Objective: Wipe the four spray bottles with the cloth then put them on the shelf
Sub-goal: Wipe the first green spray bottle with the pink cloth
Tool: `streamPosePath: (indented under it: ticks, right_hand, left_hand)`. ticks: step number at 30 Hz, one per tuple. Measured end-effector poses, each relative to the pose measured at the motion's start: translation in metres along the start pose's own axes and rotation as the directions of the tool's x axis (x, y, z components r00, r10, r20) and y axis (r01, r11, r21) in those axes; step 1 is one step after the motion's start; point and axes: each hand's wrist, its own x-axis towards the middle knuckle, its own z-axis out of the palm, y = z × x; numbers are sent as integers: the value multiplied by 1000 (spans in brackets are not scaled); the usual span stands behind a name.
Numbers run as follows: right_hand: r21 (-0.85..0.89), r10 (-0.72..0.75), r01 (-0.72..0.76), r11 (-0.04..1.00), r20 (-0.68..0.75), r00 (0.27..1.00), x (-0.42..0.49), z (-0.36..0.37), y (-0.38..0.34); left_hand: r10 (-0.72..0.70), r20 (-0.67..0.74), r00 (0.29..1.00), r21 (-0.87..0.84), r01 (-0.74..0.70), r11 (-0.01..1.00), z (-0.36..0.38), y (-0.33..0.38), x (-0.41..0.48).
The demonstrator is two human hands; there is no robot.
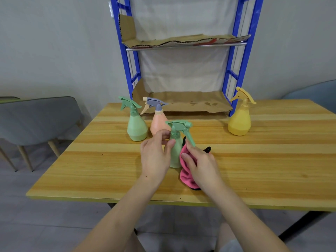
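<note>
- Head view: our left hand [154, 157] pinches the neck of the near green bottle [175, 154], which is upright, long axis vertical, seemingly resting on the table [272, 151].
- Our right hand [198, 160] grips the pink cloth [186, 174] against that bottle's right flank; we judge the wipe runs along its height.
- Beyond that bottle stand the far green bottle [136, 128] and peach bottle [159, 122], the yellow bottle [239, 122] well right, the shelf [181, 102] behind.

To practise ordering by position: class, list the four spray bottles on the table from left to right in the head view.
In order: pale green plastic spray bottle at the back → peach plastic spray bottle with grey trigger → pale green plastic spray bottle nearest the camera → yellow plastic spray bottle.
</note>
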Motion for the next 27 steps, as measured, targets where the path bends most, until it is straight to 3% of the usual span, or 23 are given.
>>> streamPosePath:
  ticks: [8, 15, 19, 23, 27]
  right_hand:
    - [132, -8, 14, 991, -45, 999, 14, 0, -4]
    - [56, 6, -8, 998, 35, 999, 27, 0, 5]
    - [204, -23, 23, 979, -4, 1000, 15, 1, 10]
    - [283, 43, -43, 958, 6, 999, 17, 0, 5]
    - [155, 56, -64, 986, 60, 997, 32, -5, -1]
  left_hand:
    - [-93, 29, 995, -1, 94, 996, 1, 5, 8]
    - [-72, 78, 994, 6, 71, 997, -1, 1, 14]
    - [-40, 84, 996, -54, 44, 998, 0, -1, 12]
    - [-35, 106, 994, -101, 46, 994, 0, -2, 12]
    - [-40, 116, 992, -132, 55, 990, -1, -1, 8]
